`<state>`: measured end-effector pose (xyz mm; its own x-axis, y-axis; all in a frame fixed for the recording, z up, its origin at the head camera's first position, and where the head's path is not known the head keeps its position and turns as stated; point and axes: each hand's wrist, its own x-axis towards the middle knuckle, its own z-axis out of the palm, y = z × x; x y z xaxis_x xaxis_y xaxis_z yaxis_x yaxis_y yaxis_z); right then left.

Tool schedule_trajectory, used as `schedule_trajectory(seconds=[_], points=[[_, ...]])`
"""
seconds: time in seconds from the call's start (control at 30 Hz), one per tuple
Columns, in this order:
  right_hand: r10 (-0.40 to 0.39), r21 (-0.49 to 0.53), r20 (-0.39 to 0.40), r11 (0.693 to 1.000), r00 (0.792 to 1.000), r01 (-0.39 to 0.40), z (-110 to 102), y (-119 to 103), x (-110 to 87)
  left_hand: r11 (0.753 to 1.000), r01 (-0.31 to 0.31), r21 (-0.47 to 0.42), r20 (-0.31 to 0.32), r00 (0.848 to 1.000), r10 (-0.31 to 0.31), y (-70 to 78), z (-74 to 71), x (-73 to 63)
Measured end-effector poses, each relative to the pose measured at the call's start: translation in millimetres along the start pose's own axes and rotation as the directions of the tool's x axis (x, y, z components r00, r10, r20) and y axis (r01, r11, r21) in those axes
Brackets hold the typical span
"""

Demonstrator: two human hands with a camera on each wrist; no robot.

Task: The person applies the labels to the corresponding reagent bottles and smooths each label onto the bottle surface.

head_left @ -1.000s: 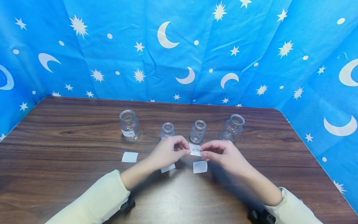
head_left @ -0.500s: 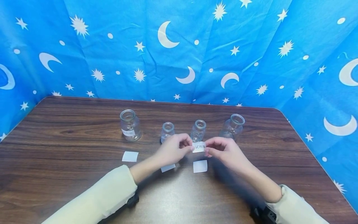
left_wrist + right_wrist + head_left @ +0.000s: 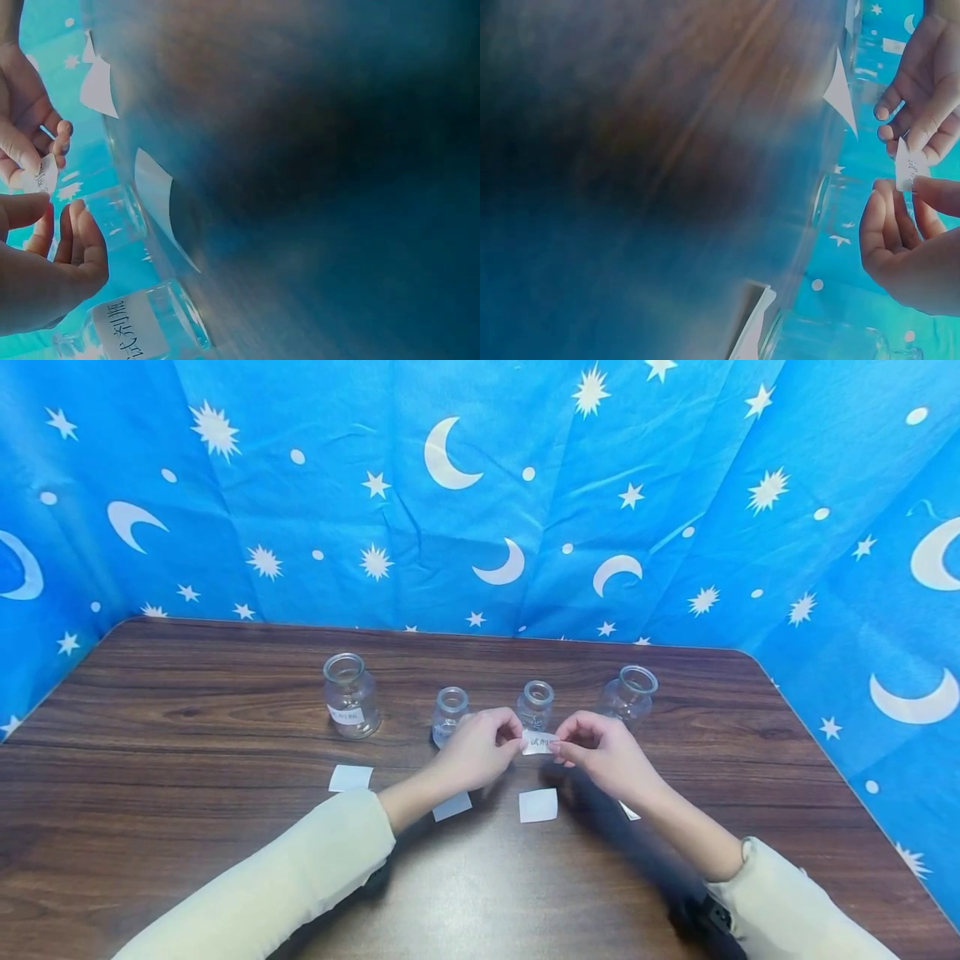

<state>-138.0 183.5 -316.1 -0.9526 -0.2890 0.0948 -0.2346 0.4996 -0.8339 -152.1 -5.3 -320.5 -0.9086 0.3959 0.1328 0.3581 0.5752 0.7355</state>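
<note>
Brown table [image 3: 480, 893]; 1 white, black-lettered label [image 3: 537, 743] held.

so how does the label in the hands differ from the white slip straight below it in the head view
The label bears dark written characters; the slip shows no writing on its upper face. The left hand and right hand pinch the label above the table, while the slip lies on the table. Both are white and roughly rectangular.
</note>
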Motion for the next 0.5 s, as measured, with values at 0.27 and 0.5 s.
schedule_trajectory(seconds=[0.27, 0.5], points=[[-0.001, -0.125, -0.02, 0.992, 1.0, -0.002, 0.7, 5.0, 8.7, 0.999, -0.022, 0.049, 0.003, 1.0, 0.022, -4.3, 3.9, 5.0], [0.006, -0.156, -0.025, 0.988, 1.0, -0.01, 1.3, 7.6, 15.8, 0.995, -0.019, 0.098, -0.009, 1.0, 0.02, -7.0, 7.2, 8.3]])
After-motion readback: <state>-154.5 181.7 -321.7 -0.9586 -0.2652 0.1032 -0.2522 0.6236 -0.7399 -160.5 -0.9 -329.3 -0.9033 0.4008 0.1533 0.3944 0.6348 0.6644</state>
